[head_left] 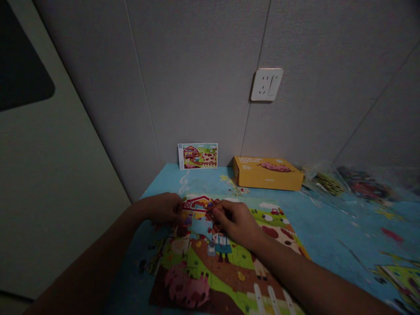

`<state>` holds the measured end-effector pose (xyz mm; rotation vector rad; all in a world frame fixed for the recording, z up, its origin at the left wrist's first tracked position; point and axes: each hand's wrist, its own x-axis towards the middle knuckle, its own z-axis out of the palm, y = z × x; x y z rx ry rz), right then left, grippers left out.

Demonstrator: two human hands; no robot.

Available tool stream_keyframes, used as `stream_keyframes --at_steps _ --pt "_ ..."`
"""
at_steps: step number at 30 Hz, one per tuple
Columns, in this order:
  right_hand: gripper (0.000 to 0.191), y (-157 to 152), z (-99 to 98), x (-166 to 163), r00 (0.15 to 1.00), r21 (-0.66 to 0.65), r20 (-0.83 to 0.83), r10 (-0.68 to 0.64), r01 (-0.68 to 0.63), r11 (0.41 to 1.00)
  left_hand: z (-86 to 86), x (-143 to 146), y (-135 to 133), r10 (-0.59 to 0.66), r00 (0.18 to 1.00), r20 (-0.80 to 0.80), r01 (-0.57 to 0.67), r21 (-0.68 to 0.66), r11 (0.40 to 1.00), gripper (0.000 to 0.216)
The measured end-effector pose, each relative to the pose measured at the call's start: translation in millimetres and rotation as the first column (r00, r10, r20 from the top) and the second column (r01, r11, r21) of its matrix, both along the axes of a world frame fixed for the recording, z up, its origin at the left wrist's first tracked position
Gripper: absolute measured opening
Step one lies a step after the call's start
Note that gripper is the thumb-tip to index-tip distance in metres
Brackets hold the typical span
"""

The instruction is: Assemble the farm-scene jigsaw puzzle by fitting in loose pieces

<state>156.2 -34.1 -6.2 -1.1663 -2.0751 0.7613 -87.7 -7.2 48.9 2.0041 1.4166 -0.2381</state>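
A colourful farm jigsaw puzzle (pixel 226 267) lies on the blue patterned table top (pixel 328 227), showing a red barn, a pig and a fence. My left hand (pixel 164 208) rests on the puzzle's upper left edge with its fingers curled down against it. My right hand (pixel 234 221) lies over the middle top of the puzzle, next to the barn. Its fingers are pinched together on what looks like a small puzzle piece (pixel 211 209). The light is dim and the fingertips are hard to make out.
A small reference picture card (pixel 197 155) leans against the grey wall. A yellow puzzle box (pixel 266 173) lies to its right. Clear plastic bags with loose pieces (pixel 331 179) sit at the far right. A wall socket (pixel 266 85) is above.
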Motion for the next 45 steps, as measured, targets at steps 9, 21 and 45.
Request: stream_keyframes --at_steps 9,21,45 --pt "0.030 -0.7 0.6 -0.3 1.000 0.009 0.023 -0.003 0.002 1.000 -8.1 -1.8 4.9 0.039 0.999 -0.032 -0.035 0.103 0.994 0.034" --pt "0.029 -1.3 1.6 -0.5 0.999 0.011 0.052 -0.006 0.006 1.000 -6.2 2.3 6.6 -0.066 0.996 -0.062 0.078 0.205 0.976 0.029" --pt "0.028 -0.1 2.1 -0.2 1.000 -0.019 -0.010 -0.016 0.016 1.000 -19.7 4.9 12.8 0.074 0.996 -0.045 -0.046 0.448 0.893 0.033"
